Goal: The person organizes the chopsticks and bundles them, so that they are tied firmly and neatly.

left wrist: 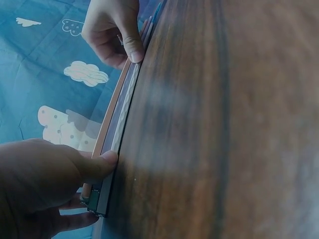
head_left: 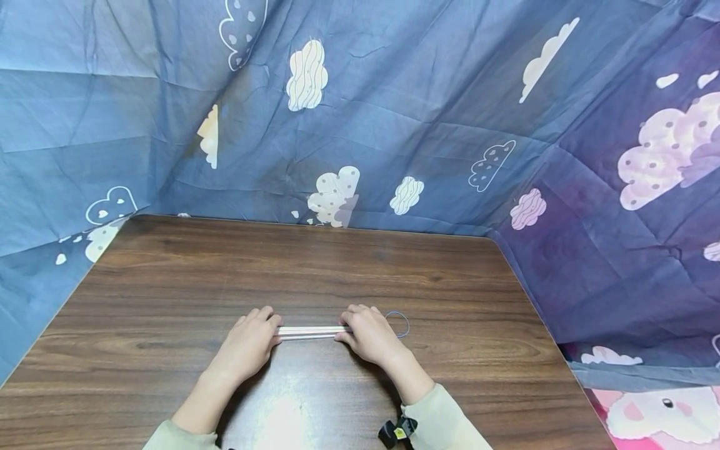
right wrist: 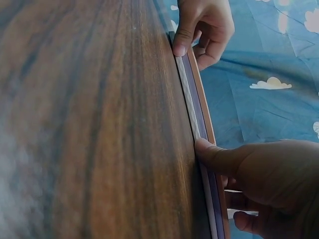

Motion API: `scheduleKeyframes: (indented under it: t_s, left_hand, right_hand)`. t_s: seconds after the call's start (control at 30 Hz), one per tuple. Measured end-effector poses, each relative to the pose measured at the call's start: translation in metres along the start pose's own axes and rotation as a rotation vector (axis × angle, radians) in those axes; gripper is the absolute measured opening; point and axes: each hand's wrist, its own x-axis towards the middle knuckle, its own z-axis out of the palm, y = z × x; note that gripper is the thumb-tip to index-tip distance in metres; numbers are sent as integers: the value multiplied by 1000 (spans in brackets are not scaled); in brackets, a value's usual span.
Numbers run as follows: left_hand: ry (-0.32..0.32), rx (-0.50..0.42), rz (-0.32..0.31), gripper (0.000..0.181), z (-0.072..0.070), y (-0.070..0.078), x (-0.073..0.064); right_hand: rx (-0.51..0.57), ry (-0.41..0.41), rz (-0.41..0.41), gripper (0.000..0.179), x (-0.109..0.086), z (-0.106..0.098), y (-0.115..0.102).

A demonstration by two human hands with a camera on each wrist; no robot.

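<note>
A long, slim bundle of flat strips (head_left: 312, 332), white and pinkish in the head view, lies crosswise on the table. Up close in the left wrist view, orange-brown, purple and white patterned strips (left wrist: 121, 107) run side by side. My left hand (head_left: 249, 342) grips the bundle's left end, thumb on the near side and fingers along the far side. Toward the other end, my right hand (head_left: 370, 334) pinches it the same way. Past the right hand, a thin blue loop (head_left: 409, 325) sticks out onto the table. The palms cover parts of both ends.
The dark wood-grain table (head_left: 169, 287) spreads around the hands, with glare near its front. Blue cloth (head_left: 253, 144) printed with clouds hangs behind and at both sides. A black strap device (head_left: 398, 431) sits at the right sleeve's cuff.
</note>
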Motion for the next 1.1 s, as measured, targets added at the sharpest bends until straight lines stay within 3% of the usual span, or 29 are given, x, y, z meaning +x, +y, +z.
scheduleKeyframes:
  t_s: [0.73, 1.1]
  left_hand:
    - [-2, -27, 10, 19, 4, -1, 3]
    - [-24, -30, -20, 20, 4, 0, 3]
  right_hand:
    - [-17, -29, -6, 24, 0, 0, 0]
    - [0, -7, -10, 22, 1, 2, 0]
